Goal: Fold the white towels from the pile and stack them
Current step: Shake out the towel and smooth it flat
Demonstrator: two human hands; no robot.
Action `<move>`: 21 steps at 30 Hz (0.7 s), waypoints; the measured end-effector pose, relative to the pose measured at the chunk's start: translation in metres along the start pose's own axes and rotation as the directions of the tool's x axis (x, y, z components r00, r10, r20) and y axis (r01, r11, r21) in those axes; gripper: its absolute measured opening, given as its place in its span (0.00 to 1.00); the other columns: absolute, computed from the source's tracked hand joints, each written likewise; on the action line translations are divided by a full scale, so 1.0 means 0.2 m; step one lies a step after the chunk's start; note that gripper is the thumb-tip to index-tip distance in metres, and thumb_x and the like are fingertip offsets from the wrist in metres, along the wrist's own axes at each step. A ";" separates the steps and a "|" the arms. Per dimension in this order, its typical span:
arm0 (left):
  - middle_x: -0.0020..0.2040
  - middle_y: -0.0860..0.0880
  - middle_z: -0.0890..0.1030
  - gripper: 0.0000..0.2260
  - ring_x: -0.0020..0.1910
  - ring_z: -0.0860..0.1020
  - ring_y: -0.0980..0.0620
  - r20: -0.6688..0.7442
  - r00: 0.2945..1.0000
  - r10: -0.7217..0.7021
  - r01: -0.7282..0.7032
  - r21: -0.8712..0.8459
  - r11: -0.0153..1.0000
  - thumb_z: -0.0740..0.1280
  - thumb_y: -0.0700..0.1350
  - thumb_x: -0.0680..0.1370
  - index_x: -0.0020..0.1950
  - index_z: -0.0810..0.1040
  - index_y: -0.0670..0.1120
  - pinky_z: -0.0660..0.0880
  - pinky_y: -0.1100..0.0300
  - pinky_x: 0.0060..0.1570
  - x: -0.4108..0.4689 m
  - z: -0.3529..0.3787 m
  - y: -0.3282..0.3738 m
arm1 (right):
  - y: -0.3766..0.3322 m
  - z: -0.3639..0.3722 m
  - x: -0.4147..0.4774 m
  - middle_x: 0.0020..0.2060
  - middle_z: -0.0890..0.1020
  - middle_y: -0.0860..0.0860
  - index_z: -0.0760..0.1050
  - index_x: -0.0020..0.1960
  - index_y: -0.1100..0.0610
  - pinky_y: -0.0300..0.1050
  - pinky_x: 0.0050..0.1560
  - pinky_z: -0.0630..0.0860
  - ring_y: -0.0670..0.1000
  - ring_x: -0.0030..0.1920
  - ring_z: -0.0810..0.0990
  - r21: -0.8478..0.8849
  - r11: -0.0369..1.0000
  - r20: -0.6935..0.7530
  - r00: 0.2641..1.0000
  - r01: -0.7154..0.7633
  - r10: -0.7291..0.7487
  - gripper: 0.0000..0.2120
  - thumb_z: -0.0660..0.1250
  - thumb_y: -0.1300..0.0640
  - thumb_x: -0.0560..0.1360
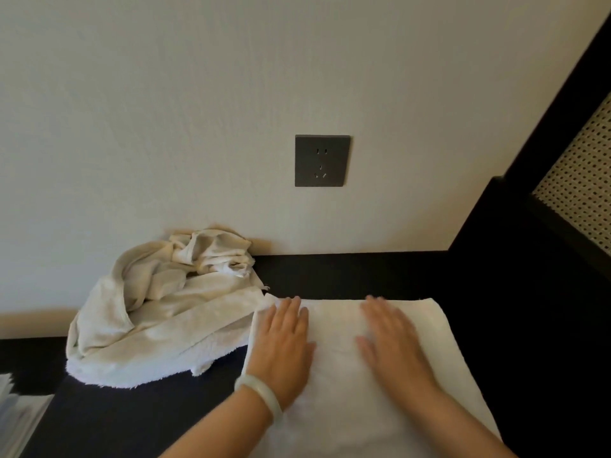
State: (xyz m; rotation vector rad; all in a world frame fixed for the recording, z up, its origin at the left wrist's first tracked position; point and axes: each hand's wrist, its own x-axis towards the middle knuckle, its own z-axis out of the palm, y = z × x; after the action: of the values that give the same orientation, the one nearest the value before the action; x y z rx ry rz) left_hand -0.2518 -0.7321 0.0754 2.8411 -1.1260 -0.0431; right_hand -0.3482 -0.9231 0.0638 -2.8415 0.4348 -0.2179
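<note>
Pressing down on a white towel, both hands lie flat with palms down. The left hand has its fingers straight and held together, thumb out to the side, and grips nothing; the right hand lies the same way, fingers straight and pointing toward the wall, though it is a little blurred. A pale bracelet circles the left wrist. The towel is spread smooth on a dark table, straight below the wall socket, its far edge running level under the socket and its near part passing out of the bottom of the view. Below and to the left of the socket sits the pile of crumpled white towels, leaning against the wall and touching the smooth towel's left corner beside the left hand. Far to the right of the socket, a dark frame holds a woven cane panel. Well down to the left of the socket, at the picture's edge, lies something pale and blurred that I cannot make out.
</note>
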 end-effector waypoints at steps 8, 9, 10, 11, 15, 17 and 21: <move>0.76 0.47 0.28 0.35 0.75 0.28 0.47 0.047 0.989 -0.141 0.136 0.107 0.985 0.25 0.65 0.72 0.77 0.30 0.51 0.28 0.48 0.73 -0.04 0.13 -0.21 | 0.41 -0.05 0.04 0.80 0.43 0.45 0.36 0.80 0.48 0.51 0.78 0.38 0.45 0.78 0.37 -0.286 0.927 0.091 0.956 -0.242 0.278 0.33 0.32 0.38 0.78; 0.77 0.46 0.28 0.36 0.75 0.28 0.46 0.057 0.984 -0.169 0.163 0.102 0.981 0.25 0.65 0.72 0.78 0.31 0.50 0.29 0.48 0.73 -0.03 0.12 -0.21 | 0.43 -0.07 0.04 0.80 0.42 0.44 0.36 0.80 0.47 0.52 0.78 0.38 0.46 0.78 0.36 -0.301 0.916 0.107 0.945 -0.266 0.310 0.34 0.30 0.37 0.76; 0.77 0.45 0.28 0.37 0.76 0.29 0.45 0.061 0.980 -0.187 0.181 0.094 0.979 0.24 0.65 0.71 0.78 0.31 0.49 0.29 0.48 0.73 -0.02 0.11 -0.20 | 0.43 -0.08 0.05 0.80 0.42 0.45 0.35 0.80 0.48 0.54 0.78 0.39 0.46 0.78 0.35 -0.320 0.905 0.113 0.938 -0.279 0.329 0.35 0.29 0.37 0.75; 0.76 0.44 0.28 0.38 0.75 0.29 0.44 0.063 0.977 -0.202 0.196 0.091 0.976 0.24 0.65 0.71 0.77 0.31 0.48 0.29 0.47 0.73 -0.02 0.11 -0.19 | 0.41 -0.08 0.05 0.80 0.42 0.46 0.36 0.80 0.48 0.56 0.78 0.38 0.48 0.78 0.35 -0.353 0.891 0.091 0.938 -0.285 0.336 0.34 0.29 0.38 0.76; 0.76 0.44 0.28 0.34 0.73 0.26 0.44 0.020 0.990 -0.137 0.133 0.121 0.984 0.27 0.64 0.75 0.76 0.31 0.46 0.25 0.44 0.70 0.00 0.10 -0.06 | 0.15 -0.01 0.05 0.80 0.48 0.49 0.46 0.81 0.50 0.54 0.75 0.31 0.50 0.79 0.41 -0.242 0.962 0.027 0.990 -0.128 0.139 0.33 0.39 0.37 0.80; 0.77 0.46 0.29 0.33 0.74 0.26 0.46 0.066 0.995 -0.080 0.075 0.075 0.994 0.28 0.65 0.75 0.77 0.31 0.51 0.26 0.46 0.71 -0.02 0.12 -0.02 | 0.05 0.08 0.01 0.78 0.38 0.45 0.38 0.80 0.46 0.52 0.73 0.25 0.47 0.76 0.32 -0.221 0.975 0.135 0.991 0.007 0.023 0.31 0.41 0.37 0.81; 0.78 0.49 0.30 0.32 0.75 0.29 0.49 0.075 0.991 -0.106 0.103 0.050 0.993 0.30 0.65 0.76 0.78 0.31 0.53 0.32 0.48 0.75 -0.05 0.12 -0.11 | 0.23 0.04 0.00 0.79 0.39 0.45 0.37 0.80 0.47 0.52 0.77 0.35 0.46 0.78 0.36 -0.285 0.936 0.061 0.970 -0.208 0.234 0.30 0.42 0.39 0.82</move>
State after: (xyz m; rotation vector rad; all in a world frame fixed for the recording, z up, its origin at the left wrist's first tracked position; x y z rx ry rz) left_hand -0.2449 -0.7104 0.0494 2.9614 -1.0030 -0.1375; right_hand -0.3585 -0.9645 0.0432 -3.0209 0.8179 0.0234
